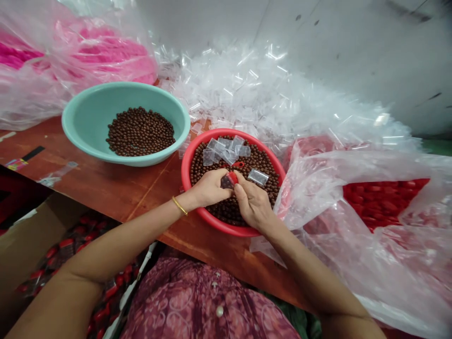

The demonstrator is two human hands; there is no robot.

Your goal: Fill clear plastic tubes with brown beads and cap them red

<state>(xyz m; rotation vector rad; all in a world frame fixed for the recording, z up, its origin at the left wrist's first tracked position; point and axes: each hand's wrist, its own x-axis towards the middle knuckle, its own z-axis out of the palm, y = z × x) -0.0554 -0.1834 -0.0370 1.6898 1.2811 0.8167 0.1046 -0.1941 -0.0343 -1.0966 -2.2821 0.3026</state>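
Observation:
Over a red bowl (187, 181) full of small brown beads (263, 167), my left hand (208, 188) and my right hand (252, 202) meet. Both pinch a small packet with a red top (230, 179) that seems to hold dark beads. Fingers of both hands are closed on it. Several little clear empty bags (226, 149) lie on the beads at the far side of the bowl, and one more clear bag (258, 176) lies right of my hands. A gold bangle (179, 205) circles my left wrist.
A teal bowl (88, 117) with brown beads stands at the left on the wooden table (116, 188). A heap of clear bags (254, 89) lies behind. Plastic sacks hold red pieces (383, 200) at right and pink material (102, 52) at back left. A box of finished packets (70, 245) sits below.

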